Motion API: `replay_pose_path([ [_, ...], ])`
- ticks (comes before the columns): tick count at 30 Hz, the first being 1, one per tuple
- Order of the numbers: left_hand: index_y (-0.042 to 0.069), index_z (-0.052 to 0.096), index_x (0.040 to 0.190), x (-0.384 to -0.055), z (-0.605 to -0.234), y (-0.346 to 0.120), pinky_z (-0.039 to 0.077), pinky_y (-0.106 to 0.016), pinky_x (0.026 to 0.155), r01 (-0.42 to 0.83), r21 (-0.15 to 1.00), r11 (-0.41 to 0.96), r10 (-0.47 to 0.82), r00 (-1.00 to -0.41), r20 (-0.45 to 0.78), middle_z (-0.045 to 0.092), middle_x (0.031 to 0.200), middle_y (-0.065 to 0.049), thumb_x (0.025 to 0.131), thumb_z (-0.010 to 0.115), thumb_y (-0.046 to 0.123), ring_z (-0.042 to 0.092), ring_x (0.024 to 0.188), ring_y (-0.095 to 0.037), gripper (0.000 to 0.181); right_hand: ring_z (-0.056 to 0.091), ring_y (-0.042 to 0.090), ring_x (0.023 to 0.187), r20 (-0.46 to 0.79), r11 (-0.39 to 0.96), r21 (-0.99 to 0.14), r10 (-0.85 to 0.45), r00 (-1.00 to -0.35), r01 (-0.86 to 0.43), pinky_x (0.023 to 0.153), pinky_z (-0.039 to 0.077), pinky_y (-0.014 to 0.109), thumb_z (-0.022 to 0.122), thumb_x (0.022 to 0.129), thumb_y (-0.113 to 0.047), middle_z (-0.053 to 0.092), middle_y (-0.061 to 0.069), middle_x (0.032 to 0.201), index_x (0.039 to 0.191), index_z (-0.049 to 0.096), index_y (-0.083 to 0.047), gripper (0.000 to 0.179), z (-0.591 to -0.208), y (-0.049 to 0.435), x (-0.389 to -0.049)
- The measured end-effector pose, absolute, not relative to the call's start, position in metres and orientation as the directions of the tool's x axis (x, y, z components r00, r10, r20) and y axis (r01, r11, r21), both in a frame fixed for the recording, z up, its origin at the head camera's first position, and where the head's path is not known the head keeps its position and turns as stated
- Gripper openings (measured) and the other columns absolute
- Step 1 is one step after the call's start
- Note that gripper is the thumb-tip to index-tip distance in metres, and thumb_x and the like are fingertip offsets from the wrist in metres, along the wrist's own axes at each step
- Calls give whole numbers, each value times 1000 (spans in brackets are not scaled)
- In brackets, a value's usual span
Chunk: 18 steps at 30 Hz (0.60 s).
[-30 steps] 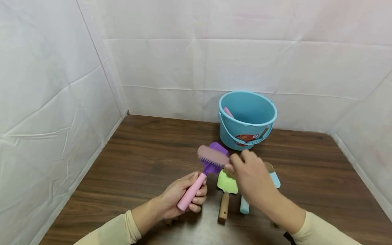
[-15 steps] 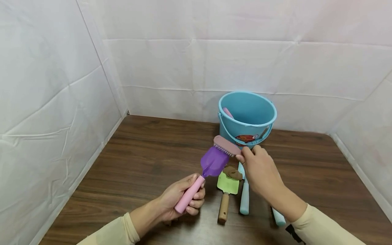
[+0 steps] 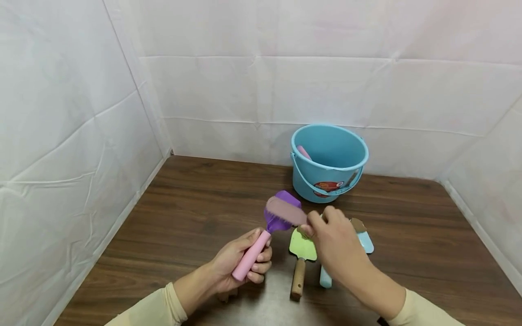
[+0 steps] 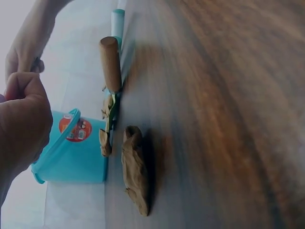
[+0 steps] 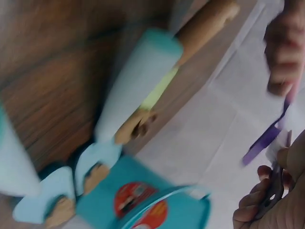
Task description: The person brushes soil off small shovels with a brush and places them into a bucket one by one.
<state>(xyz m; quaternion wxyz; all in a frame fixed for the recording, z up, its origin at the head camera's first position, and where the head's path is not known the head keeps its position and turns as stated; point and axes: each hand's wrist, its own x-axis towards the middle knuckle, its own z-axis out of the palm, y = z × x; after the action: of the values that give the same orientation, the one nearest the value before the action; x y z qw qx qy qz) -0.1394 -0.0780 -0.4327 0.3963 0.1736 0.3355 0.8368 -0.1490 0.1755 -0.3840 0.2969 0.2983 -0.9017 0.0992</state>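
While your left grip point(image 3: 234, 261) is clasping the pink handle point(image 3: 252, 256) of a purple trowel point(image 3: 275, 223), your right grip point(image 3: 336, 240) is pinching a pink brush point(image 3: 286, 210) by its right end. You are holding the trowel tilted above the counter point(image 3: 195, 217), its blade pointing away from you toward a blue bucket point(image 3: 322, 174), and the brush is crossing over that blade; blur is hiding whether the two are touching. Just right of the trowel, a green trowel point(image 3: 302, 248) is lying on the counter with its wooden handle point(image 3: 298, 278) pointing toward you, and a brown lump point(image 5: 127, 128) is sitting at its far end, partly behind your right grip. Beside it, a pale blue handle point(image 3: 326, 277) is showing, and farther right a light blue trowel point(image 3: 365, 241) is lying with another brown lump point(image 3: 358, 225) at its tip. Below your left grip, a wrinkled brown piece point(image 4: 136, 169) is resting on the counter. Farther back, the bucket is standing upright near the white cloth wall point(image 3: 212, 86), its red label point(image 3: 327, 186) facing you, and a second pink handle point(image 3: 303, 153) is leaning inside it on the left.
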Motion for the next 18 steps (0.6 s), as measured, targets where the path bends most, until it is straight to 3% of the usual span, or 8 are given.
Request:
replay_pose_path([
  [6,17,46,108,-137,-435,-80,35,-15,53,-562,697,-445,793,-609,15,43,77,4,112,23,40,39,62,-5,33,34,20,62,580,860,-47,-390,-715,-507,55,31,30,65,99,-21,35,5,74,92,54,-7,19,-382,193,-168],
  [9,17,46,108,-137,-435,-80,35,-15,53,-558,699,-447,791,-612,16,43,78,4,112,23,39,39,63,-5,32,34,20,63,604,841,-51,-404,-687,-539,56,32,30,61,101,-24,36,4,76,92,55,-6,21,-379,190,-162],
  [14,17,44,109,-139,-432,-77,34,-15,53,-563,697,-444,786,-618,1,43,77,3,112,24,39,38,63,-5,30,31,12,65,598,747,-22,-523,-607,-664,55,30,23,41,108,-40,35,-2,77,96,59,-9,38,-376,170,-136],
  [18,16,43,110,-140,-430,-77,35,-15,53,-562,699,-441,791,-612,7,43,78,3,112,24,39,38,63,-6,30,30,10,64,579,748,-28,-529,-621,-663,55,29,22,42,108,-40,34,-3,77,97,60,-11,36,-377,167,-131],
])
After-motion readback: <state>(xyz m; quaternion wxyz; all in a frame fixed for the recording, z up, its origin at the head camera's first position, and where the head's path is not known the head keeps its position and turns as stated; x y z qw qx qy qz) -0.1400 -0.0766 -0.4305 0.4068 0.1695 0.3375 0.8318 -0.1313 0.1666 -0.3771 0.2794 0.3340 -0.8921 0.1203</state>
